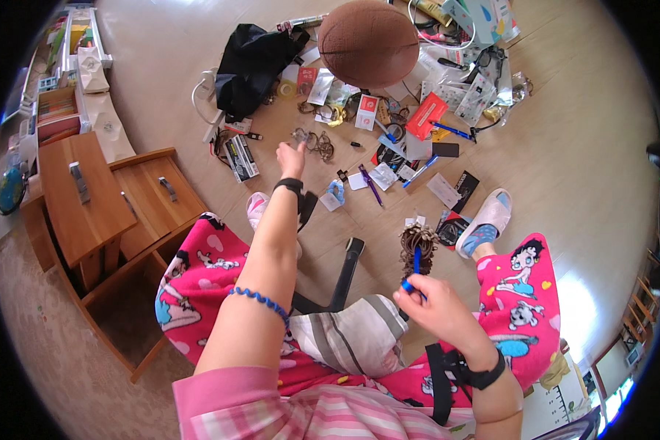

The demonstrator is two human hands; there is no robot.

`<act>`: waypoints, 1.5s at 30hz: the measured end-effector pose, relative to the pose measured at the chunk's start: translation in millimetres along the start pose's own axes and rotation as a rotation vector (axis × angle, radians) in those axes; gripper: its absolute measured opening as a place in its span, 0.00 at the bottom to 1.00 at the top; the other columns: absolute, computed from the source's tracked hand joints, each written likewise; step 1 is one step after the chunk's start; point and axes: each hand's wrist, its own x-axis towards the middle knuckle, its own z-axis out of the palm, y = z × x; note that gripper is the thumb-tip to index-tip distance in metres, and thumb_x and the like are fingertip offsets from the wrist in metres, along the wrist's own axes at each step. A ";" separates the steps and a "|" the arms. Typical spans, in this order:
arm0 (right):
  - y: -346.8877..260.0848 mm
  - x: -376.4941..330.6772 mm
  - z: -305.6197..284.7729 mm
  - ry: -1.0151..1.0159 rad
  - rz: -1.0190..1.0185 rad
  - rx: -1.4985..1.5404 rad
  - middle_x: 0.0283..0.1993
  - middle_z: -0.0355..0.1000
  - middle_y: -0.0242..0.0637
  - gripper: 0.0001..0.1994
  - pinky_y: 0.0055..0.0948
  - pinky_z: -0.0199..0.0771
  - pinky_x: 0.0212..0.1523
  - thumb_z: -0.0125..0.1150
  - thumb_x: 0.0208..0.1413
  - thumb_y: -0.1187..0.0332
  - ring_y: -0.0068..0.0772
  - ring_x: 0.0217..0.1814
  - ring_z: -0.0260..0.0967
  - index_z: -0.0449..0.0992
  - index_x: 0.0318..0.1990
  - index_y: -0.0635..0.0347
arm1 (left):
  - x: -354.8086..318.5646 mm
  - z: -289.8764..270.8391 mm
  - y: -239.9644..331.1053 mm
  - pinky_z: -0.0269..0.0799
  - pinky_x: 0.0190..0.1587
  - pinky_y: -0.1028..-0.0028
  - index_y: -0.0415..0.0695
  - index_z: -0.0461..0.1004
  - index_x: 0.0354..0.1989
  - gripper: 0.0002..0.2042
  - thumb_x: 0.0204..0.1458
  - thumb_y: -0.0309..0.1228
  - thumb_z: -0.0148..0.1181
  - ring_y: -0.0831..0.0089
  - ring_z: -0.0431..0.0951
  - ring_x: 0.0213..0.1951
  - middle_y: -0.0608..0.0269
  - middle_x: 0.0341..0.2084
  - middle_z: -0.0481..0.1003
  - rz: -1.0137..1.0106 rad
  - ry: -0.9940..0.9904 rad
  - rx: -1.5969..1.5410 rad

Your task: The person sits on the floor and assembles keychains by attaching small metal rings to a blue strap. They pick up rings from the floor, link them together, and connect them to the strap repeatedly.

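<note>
My left hand (292, 159) reaches forward to the floor, beside a tangle of brown cord-like loops (321, 146). Its fingers look pinched together at a small greyish clump (301, 136), too small to make out. Closer to me, my right hand (436, 306) is closed on a slim blue stick (417, 258). At the far end of the stick hangs or lies a thick bunch of brown loops (416, 240), like hair ties; I cannot tell whether they are threaded on it. A blue coiled band circles my left forearm.
A brown basketball (368, 44) and a black bag (255, 70) lie at the back. Cards, pens, packets and a red envelope (426, 116) are strewn ahead. Open wooden drawers (128, 312) stand at left. Dark chair-base legs (342, 275) and a slippered foot (488, 222) are near.
</note>
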 end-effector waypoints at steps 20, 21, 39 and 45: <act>-2.9 27.4 13.0 -0.015 0.202 0.078 0.17 0.56 0.33 0.14 0.30 0.57 0.21 0.60 0.54 0.68 0.25 0.19 0.53 0.63 0.24 0.66 | -5.9 -30.0 -9.5 0.66 0.51 0.61 0.42 0.72 0.38 0.12 0.46 0.32 0.59 0.54 0.68 0.49 0.51 0.40 0.70 0.101 -0.128 -0.084; -2.8 28.7 13.1 -0.010 0.204 0.072 0.17 0.56 0.33 0.14 0.30 0.57 0.21 0.60 0.54 0.68 0.25 0.19 0.53 0.63 0.24 0.65 | 7.0 -22.5 1.1 0.66 0.51 0.60 0.41 0.72 0.38 0.13 0.45 0.33 0.61 0.54 0.67 0.49 0.51 0.40 0.69 0.168 -0.154 -0.077; 2.5 25.7 11.9 -0.002 0.189 0.129 0.16 0.55 0.33 0.11 0.30 0.55 0.20 0.60 0.54 0.69 0.24 0.18 0.52 0.65 0.25 0.65 | -18.3 -8.0 46.7 0.60 0.42 0.64 0.51 0.71 0.32 0.09 0.42 0.27 0.62 0.64 0.70 0.38 0.65 0.28 0.72 0.678 0.094 0.048; 3.0 24.2 8.2 0.030 0.188 0.134 0.15 0.55 0.33 0.11 0.30 0.55 0.20 0.59 0.54 0.69 0.24 0.17 0.51 0.66 0.26 0.64 | -73.0 8.9 56.7 0.60 0.48 0.65 0.47 0.70 0.41 0.18 0.37 0.23 0.60 0.64 0.68 0.44 0.64 0.34 0.73 0.629 -0.149 0.046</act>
